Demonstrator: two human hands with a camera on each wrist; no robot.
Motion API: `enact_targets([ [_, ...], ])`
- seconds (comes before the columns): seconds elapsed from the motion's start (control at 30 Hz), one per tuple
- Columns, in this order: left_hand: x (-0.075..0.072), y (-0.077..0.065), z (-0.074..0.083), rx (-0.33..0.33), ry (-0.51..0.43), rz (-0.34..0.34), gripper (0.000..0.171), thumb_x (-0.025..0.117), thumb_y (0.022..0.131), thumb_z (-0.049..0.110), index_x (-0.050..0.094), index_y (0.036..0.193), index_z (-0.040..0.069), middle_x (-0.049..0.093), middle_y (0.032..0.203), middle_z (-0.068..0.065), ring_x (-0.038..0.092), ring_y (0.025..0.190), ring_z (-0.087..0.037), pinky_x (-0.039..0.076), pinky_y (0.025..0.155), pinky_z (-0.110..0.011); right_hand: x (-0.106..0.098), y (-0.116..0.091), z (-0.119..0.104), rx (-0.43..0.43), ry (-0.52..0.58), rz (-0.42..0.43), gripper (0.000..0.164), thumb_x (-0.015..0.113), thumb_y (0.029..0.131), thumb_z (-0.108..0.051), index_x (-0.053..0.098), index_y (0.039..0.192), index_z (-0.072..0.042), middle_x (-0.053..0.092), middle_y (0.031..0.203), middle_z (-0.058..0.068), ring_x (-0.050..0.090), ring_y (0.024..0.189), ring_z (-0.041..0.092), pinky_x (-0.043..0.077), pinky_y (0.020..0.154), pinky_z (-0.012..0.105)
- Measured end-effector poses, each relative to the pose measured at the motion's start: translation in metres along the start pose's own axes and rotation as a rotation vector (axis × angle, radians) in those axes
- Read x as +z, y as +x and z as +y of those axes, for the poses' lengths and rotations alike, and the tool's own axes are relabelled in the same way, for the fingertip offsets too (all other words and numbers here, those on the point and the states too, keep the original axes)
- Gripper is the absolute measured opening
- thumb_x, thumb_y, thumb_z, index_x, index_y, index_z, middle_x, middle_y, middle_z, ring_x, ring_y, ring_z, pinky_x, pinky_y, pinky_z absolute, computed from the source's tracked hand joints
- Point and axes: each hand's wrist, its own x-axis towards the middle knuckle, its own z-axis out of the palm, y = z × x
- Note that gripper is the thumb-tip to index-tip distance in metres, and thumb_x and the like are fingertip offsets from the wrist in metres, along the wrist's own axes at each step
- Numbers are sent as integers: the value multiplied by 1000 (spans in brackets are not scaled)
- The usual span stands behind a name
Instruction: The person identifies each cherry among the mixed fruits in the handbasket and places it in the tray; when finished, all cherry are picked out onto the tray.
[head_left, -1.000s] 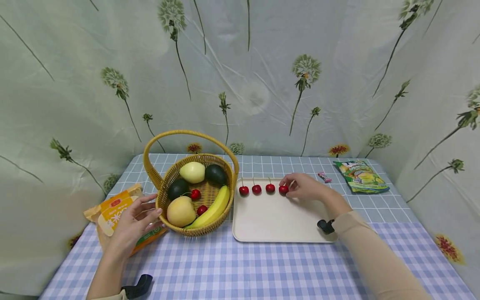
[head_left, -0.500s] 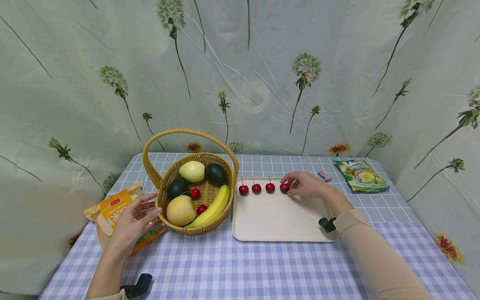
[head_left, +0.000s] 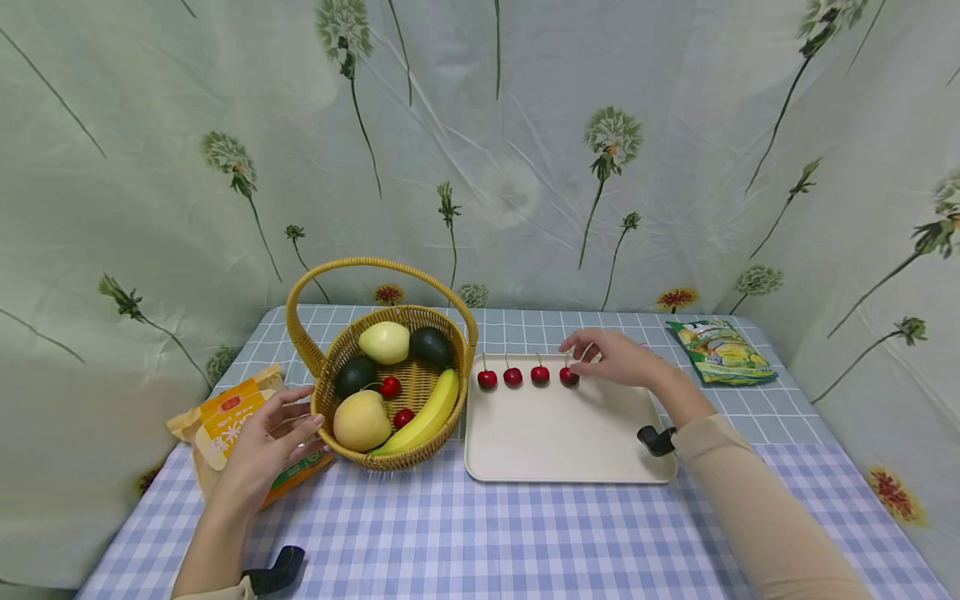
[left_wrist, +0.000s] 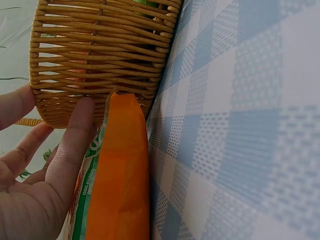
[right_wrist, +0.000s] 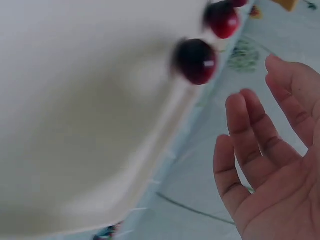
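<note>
My left hand [head_left: 273,442] is beside the wicker basket [head_left: 401,458], its extended fingers touching the outer wall and rim. Inside the basket lie a banana [head_left: 427,417], a round yellow fruit [head_left: 362,422], a pale yellow-green fruit [head_left: 385,344], two dark green avocado-like fruits [head_left: 432,347] and two cherries [head_left: 403,418]. Several red cherries form a row along the back of the cream tray [head_left: 562,442]. Close to the rightmost cherry [head_left: 569,377] hovers my right hand [head_left: 618,358]; the right wrist view shows its fingers parted, holding nothing, away from that cherry [right_wrist: 196,61].
Under my left forearm lies an orange snack bag [head_left: 225,421], partly hidden by that hand and reaching to the basket. A green snack packet [head_left: 723,353] lies at the back right. My right hand mostly hides a small pink wrapped candy. A checked cloth [head_left: 480,542] covers the table.
My right hand has let go of the rightmost cherry, its fingers lifting and spreading, and the cherry stays standing on the tray. My left hand and the basket have not moved.
</note>
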Motion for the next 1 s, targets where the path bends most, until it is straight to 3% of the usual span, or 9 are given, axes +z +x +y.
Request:
enact_targets([
  [0.2,0,0,-2,-19,4,0,65,69,107,29,41,163,13,48,155,-22,65,105,7,66,90,-28,-6,4,-28,-26,-9,-68,29,70,105,-17,71,133,-11,74,102,0,69,100,18,59,88,35],
  [0.4,1,0,-3,-25,14,7,65,68,107,27,40,164,13,47,157,-22,64,103,8,66,90,-27,-5,4,-64,-58,51,-163,27,70,105,-25,72,130,-17,77,106,5,73,101,25,63,81,38],
  [0.63,2,-1,-2,-23,26,12,66,69,107,27,40,164,13,47,157,-22,63,103,9,66,90,-26,3,5,-98,-152,21,-214,24,71,105,-26,72,128,-21,75,101,-7,69,95,12,60,88,31],
  [1.0,2,-1,1,-8,30,14,63,67,108,23,40,165,13,47,158,-22,63,105,8,66,91,-26,16,16,-131,-301,27,-276,26,70,106,-27,73,131,-19,76,102,-6,68,93,8,61,87,28],
])
